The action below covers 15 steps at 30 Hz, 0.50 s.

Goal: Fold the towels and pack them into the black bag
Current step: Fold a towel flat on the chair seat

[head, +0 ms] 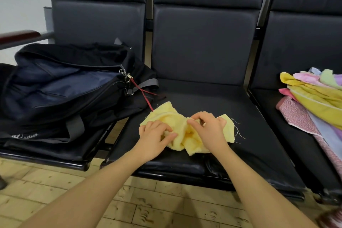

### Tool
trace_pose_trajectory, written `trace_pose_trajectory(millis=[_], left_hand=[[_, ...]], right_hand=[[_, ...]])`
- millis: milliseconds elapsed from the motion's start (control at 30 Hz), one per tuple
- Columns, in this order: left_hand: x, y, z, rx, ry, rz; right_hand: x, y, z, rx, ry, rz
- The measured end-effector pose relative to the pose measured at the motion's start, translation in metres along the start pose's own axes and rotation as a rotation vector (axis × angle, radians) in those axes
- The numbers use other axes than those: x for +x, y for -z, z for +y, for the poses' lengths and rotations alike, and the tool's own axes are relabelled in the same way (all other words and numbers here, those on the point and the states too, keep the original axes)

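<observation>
A small pale yellow towel (166, 114) lies crumpled on the middle black seat (212, 102). My left hand (154, 138) grips its left part with curled fingers. My right hand (209, 127) pinches a fold at the towel's middle between thumb and fingers. The black bag (61, 87) lies on the left seat, its zip pulls and a red cord at its right end, close to the towel. A pile of coloured towels (314, 98) sits on the right seat.
Three joined black padded seats with tall backs run across the view. A metal armrest with a dark red pad (20, 36) stands at far left. Pale tiled floor (148, 200) lies below the seat fronts.
</observation>
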<state>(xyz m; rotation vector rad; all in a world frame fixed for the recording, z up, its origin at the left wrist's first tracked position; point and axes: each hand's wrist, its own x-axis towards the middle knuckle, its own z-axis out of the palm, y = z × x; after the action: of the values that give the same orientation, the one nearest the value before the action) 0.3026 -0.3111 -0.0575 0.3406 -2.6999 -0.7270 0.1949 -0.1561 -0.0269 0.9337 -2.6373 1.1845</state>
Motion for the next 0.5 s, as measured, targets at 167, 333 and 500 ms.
trace_pose_trajectory(millis=[167, 333, 500], left_hand=[[0.003, -0.008, 0.01, 0.044, -0.004, -0.018], [0.009, 0.003, 0.02, -0.213, 0.076, 0.141], [0.016, 0.034, 0.035, -0.556, 0.144, 0.184]], right_hand=[[-0.005, 0.004, 0.007, 0.08, -0.178, 0.073], [-0.008, 0.014, 0.003, 0.197, -0.231, 0.146], [-0.006, 0.03, -0.014, 0.309, -0.154, 0.201]])
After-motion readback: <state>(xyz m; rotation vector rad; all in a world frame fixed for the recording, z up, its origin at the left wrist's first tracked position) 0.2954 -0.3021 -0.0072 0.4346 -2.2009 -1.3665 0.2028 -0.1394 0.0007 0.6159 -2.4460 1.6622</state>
